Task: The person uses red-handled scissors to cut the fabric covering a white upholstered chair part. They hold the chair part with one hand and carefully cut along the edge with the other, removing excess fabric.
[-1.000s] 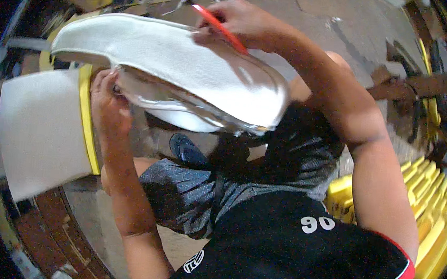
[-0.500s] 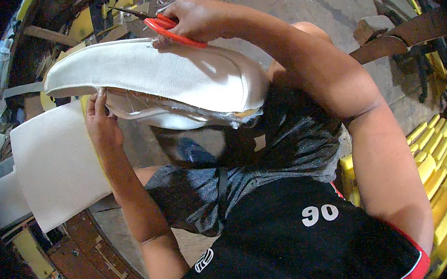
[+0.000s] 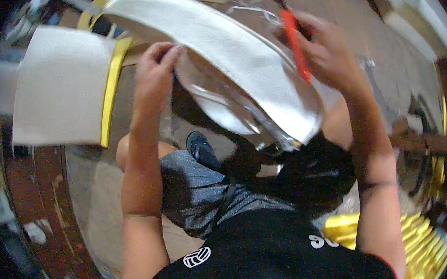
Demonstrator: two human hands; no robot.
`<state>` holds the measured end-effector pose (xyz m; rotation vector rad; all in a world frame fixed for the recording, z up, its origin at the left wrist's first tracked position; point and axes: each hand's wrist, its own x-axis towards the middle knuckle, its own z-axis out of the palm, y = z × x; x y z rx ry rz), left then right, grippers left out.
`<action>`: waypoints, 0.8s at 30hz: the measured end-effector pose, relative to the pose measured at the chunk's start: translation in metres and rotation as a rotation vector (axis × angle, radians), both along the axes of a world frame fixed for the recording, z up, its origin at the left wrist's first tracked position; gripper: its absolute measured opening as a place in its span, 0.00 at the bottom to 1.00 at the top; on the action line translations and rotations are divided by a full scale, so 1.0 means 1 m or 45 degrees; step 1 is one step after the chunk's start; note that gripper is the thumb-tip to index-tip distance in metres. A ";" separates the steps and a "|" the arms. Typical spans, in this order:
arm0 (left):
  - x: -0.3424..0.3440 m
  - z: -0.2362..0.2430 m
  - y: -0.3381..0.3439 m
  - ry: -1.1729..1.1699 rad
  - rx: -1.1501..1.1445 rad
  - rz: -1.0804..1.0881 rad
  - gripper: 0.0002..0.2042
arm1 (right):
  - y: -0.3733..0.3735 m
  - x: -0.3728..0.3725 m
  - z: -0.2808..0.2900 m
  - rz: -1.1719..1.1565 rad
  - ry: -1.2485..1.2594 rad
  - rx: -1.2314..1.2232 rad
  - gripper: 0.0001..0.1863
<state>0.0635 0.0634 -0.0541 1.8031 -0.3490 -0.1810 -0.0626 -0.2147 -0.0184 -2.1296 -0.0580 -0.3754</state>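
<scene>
A long, curved piece covered in cream-white cloth (image 3: pixel 211 37) hangs tilted above my lap, its narrow end far left and its wider end lower right. Along its near edge the brown underside shows, with a loose flap of white cloth (image 3: pixel 218 110) drooping from it. My left hand (image 3: pixel 157 75) pinches that near edge between thumb and fingers. Past the far edge, my right hand (image 3: pixel 327 50) grips scissors with orange-red handles (image 3: pixel 296 53), the dark blades pointing away from me. Motion blurs the right hand, and whether it also touches the piece I cannot tell.
A white panel with a yellow strip (image 3: pixel 68 89) along one side lies at the left. Several yellow foam pieces (image 3: pixel 384 241) are stacked at the lower right. Scraps litter the floor at the far left, and a dark slipper (image 3: pixel 201 147) shows between my knees.
The covered piece has swung so its wide end drops to the lower right. My right hand has moved right with the scissors, while my left stays on the near edge. The whole view has shifted.
</scene>
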 end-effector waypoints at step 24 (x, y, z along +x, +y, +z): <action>0.000 -0.019 0.011 -0.054 -0.090 -0.055 0.13 | 0.075 0.010 0.016 0.258 0.939 0.385 0.30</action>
